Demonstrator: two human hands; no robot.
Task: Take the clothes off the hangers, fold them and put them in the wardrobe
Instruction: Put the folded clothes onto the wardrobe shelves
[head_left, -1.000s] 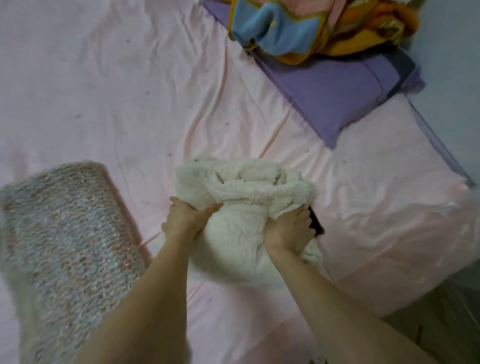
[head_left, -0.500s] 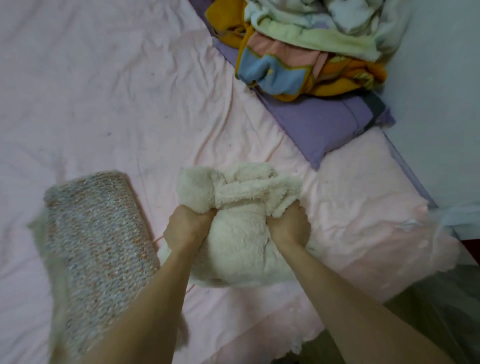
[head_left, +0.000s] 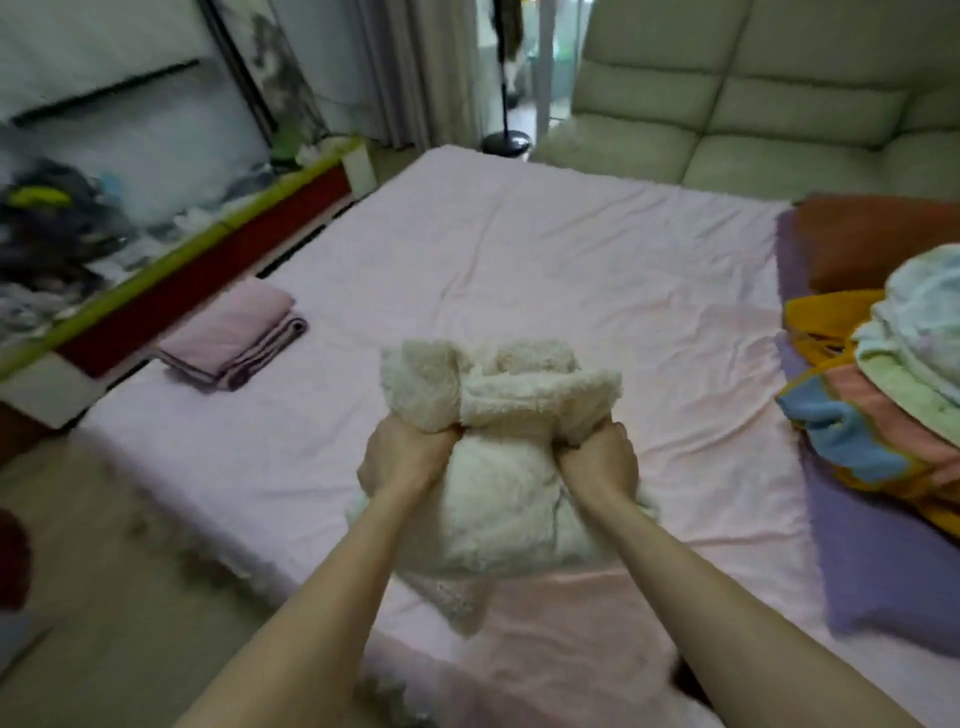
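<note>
A folded cream fleece garment (head_left: 498, 467) is lifted off the pink bed (head_left: 571, 270), held in front of me. My left hand (head_left: 402, 457) grips its left side with curled fingers. My right hand (head_left: 600, 460) grips its right side the same way. The garment's lower corner hangs down between my forearms. No hanger is in view.
A folded pink cloth (head_left: 234, 335) lies at the bed's left edge. A pile of colourful blankets (head_left: 883, 384) sits on a purple pillow (head_left: 883, 561) at right. A red and green bench (head_left: 197, 270) runs along the left; a padded headboard (head_left: 753, 93) and a stand base (head_left: 506, 140) are beyond.
The fleece garment has been lifted off the bed with both hands still gripping it. My view has swung up and left; the knitted item is out of sight.
</note>
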